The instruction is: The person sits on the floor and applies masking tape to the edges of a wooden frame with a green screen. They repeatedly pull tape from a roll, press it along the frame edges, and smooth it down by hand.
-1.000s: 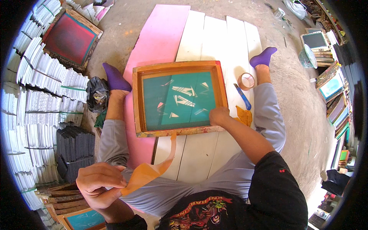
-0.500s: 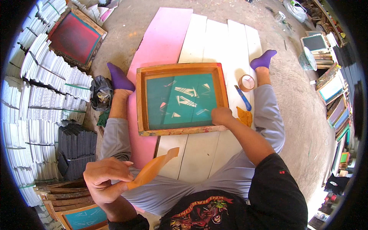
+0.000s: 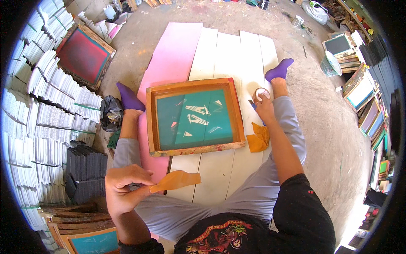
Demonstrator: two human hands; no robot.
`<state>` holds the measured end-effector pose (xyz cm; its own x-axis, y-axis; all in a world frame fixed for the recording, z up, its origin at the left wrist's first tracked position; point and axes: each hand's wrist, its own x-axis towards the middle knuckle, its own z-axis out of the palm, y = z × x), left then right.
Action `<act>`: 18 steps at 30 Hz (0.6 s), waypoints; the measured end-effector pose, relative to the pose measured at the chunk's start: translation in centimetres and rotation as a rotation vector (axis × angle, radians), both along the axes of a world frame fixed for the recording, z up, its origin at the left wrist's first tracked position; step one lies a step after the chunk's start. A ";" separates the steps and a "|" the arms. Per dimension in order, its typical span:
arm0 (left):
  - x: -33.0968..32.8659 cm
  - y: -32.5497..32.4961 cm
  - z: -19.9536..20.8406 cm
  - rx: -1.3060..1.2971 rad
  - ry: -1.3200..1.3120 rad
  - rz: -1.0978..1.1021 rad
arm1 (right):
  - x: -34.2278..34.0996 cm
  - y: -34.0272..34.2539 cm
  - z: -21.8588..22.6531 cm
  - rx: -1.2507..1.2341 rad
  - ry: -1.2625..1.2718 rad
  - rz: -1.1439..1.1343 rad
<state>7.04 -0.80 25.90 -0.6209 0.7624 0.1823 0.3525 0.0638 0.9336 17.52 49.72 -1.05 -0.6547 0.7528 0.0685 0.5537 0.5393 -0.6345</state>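
My left hand pinches one end of a short strip of brown tape, which sticks out to the right over my lap. On the right, my right hand grips a roll of brown tape with its fingertips at the inner ring. Beneath that hand lies a blue utility knife, mostly covered. Between my legs rests a wooden screen-printing frame with teal mesh showing pale, angular stencil shapes. Neither hand touches this frame.
A crumpled orange-brown cloth lies right of the frame. Pink and white boards are under everything. Bundled white stacks and a black plastic bag stand left. More screen frames and a bucket line the right.
My right hand has left the frame's lower right corner and moved up and right onto the tape roll. My left hand has moved slightly right, turning the strip more level.
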 end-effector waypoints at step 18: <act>0.5 8.7 4.0 -0.309 0.231 0.003 | 1.0 -25.2 15.1 -0.367 0.614 0.679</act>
<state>7.59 7.93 29.89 -0.5925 0.8017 0.0793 0.5508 0.3313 0.7660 18.51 24.52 14.06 -0.8846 0.2727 0.3782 -0.2820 0.3332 -0.8997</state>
